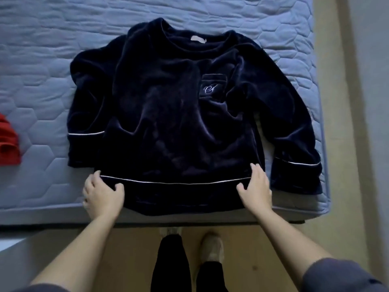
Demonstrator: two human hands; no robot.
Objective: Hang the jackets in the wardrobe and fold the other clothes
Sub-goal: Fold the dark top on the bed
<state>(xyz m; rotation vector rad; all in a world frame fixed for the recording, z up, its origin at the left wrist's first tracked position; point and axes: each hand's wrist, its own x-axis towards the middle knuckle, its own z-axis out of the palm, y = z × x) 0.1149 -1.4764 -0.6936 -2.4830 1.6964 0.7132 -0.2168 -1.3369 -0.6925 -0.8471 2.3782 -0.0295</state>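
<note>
A dark navy velvet sweatshirt [168, 114] with white piping and a chest pocket monogram lies front up, spread flat on the mattress, collar at the far side. Both sleeves hang down alongside the body. My left hand [101, 193] holds the hem's left corner, thumb on top of the fabric and fingers curled at the edge. At the hem's right corner my right hand [255, 186] grips the cloth in the same way, fingers on the fabric.
The blue-grey quilted mattress [42, 81] has its near edge just under the hem and its right edge close to the right sleeve cuff. A red garment [8, 140] lies at the left border. My feet stand on the wooden floor [263, 245] below.
</note>
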